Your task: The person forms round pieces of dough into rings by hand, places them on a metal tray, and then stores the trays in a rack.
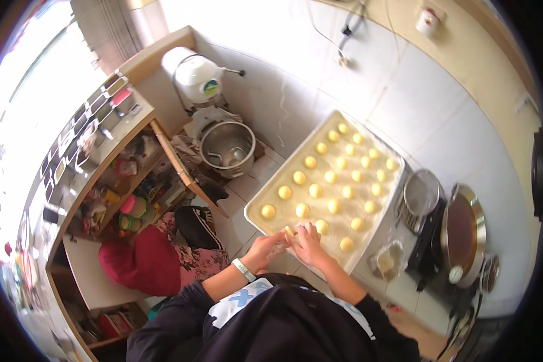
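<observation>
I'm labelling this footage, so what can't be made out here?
All in the head view:
Yellow piece: full shape, partly covered by the left hand and right hand.
Black stove: partly hidden by the round pan.
Dark object, right edge: lost in the fisheye's black rim.
Cabinet items: most too small and blurred.

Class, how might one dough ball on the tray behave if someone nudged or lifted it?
A dough ball would probably roll a little, since it looks round. It is likely soft and easily dented: the yellow piece between the left hand and right hand looks elongated. It should feel light, being small beside those hands.
</observation>
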### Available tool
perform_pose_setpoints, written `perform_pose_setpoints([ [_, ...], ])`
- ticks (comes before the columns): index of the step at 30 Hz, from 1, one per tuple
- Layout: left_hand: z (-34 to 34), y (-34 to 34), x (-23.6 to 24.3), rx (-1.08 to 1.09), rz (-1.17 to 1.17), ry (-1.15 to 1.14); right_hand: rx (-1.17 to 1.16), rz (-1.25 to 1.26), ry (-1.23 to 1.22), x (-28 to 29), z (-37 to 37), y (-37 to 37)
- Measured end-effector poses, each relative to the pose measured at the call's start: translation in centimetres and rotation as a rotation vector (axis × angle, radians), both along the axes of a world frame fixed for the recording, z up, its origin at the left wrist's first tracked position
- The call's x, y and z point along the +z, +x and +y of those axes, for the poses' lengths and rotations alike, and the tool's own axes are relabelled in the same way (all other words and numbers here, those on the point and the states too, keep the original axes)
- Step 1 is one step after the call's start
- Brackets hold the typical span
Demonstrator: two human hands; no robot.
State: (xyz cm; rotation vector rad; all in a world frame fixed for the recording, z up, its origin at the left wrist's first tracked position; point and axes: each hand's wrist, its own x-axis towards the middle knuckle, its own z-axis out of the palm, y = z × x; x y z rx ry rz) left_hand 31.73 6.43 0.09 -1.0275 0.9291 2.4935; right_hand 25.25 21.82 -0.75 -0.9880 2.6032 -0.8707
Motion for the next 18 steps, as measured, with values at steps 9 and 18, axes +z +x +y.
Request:
perform_pose_setpoints([
  [9, 6.8, -1.7, 3.0, -0.05, 0.194, -0.163, -0.052, 0.42, -0.046, 6.7, 4.9, 1.5],
  [18, 13.7, -2.4, 4.0, -0.314, 0.416, -0.384, -0.16, 0.258, -0.353, 6.6, 13.1, 2.1],
])
